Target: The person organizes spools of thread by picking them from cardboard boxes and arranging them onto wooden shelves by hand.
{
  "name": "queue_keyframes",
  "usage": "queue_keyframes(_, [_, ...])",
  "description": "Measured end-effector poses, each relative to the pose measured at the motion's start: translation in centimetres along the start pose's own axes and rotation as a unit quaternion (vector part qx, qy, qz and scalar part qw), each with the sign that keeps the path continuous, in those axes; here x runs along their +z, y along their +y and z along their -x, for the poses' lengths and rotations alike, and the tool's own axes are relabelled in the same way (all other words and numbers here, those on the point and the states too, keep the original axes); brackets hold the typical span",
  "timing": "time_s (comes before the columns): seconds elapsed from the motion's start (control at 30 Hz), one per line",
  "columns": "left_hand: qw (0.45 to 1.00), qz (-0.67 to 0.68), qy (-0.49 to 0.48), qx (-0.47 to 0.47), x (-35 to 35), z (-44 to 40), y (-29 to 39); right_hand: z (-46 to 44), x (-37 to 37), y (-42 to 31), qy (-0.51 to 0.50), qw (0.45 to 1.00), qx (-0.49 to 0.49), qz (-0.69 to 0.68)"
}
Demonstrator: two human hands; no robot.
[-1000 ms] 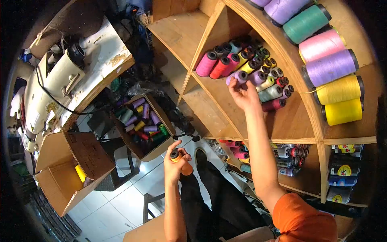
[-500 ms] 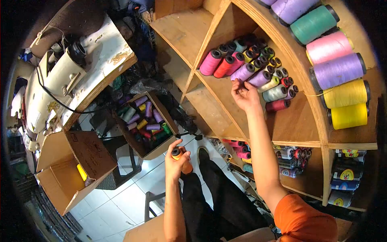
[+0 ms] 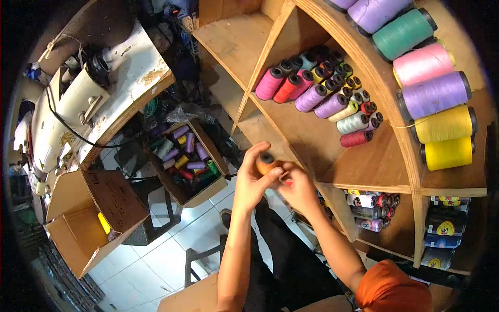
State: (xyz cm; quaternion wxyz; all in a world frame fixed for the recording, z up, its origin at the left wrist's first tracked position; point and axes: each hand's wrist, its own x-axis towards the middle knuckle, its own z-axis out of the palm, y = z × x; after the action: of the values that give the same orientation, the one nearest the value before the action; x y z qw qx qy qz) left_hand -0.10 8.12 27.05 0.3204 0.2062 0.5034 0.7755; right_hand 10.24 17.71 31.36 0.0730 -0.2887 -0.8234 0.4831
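In front of my body both hands come together at an orange thread spool (image 3: 265, 165) with a dark end. My left hand (image 3: 250, 182) is wrapped round its left side, thumb across the front. My right hand (image 3: 297, 190) is closed against its right side, with its fingertips partly hidden behind the spool. A small red patch (image 3: 288, 182) shows at the right palm; I cannot tell what it is. Beyond the hands, the wooden shelf (image 3: 377, 164) bears rows of thread spools, including a purple spool (image 3: 310, 98) and a dark red spool (image 3: 356, 139).
Large cones, among them a yellow cone (image 3: 448, 153), stand on the right shelf. A cardboard box (image 3: 205, 190) of mixed spools sits on the left, near an open carton (image 3: 73, 229). A sewing machine (image 3: 73, 106) rests on the table (image 3: 138, 62).
My right hand has come down from the shelf spools to my left hand. My left hand has risen and moved right with the orange spool. The view has shifted slightly.
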Motion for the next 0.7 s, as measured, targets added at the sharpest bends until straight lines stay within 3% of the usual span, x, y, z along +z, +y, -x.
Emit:
queue_keyframes(0.03, [0.999,0.031,0.016,0.010,1.0,-0.5,0.8,-0.8,-0.3,-0.1,0.045,0.996,-0.063,0.047])
queue_keyframes(0.07, [0.997,0.063,0.033,0.018,1.9,-0.8,1.8,-1.2,-0.8,-0.6,0.061,0.997,-0.042,0.026])
queue_keyframes(0.1, [0.998,-0.049,0.023,0.018,1.4,-1.1,2.1,-2.3,-1.3,-1.2,0.126,0.991,-0.039,0.020])
queue_keyframes(0.2, [0.996,-0.065,0.057,0.030,0.5,-1.2,1.7,-6.9,-2.3,-1.0,0.277,0.953,-0.060,-0.104])
queue_keyframes(0.27, [0.995,-0.072,0.073,0.000,-1.3,-0.2,0.4,-10.8,-2.1,2.4,0.341,0.935,-0.095,-0.031])
queue_keyframes(0.43, [0.985,-0.047,0.125,-0.111,-6.2,5.9,-4.2,-15.2,-0.8,5.6,0.387,0.918,-0.043,0.078])
queue_keyframes(0.5, [0.976,-0.010,0.149,-0.160,-7.9,9.1,-6.2,-15.6,-0.8,6.5,0.402,0.911,-0.093,0.024])
queue_keyframes(0.53, [0.971,-0.015,0.162,-0.176,-9.1,10.9,-7.4,-15.7,-1.0,7.3,0.402,0.895,-0.156,0.115])
queue_keyframes(0.63, [0.954,-0.085,0.204,-0.203,-11.6,15.0,-8.8,-14.4,-0.9,8.2,0.361,0.928,-0.055,0.079])
queue_keyframes(0.67, [0.947,-0.123,0.208,-0.213,-12.7,15.9,-9.3,-14.0,-0.3,8.4,0.352,0.928,-0.105,-0.058])
queue_keyframes(0.7, [0.938,-0.144,0.222,-0.223,-13.8,16.0,-9.1,-12.2,0.5,6.5,0.365,0.929,-0.069,-0.007])
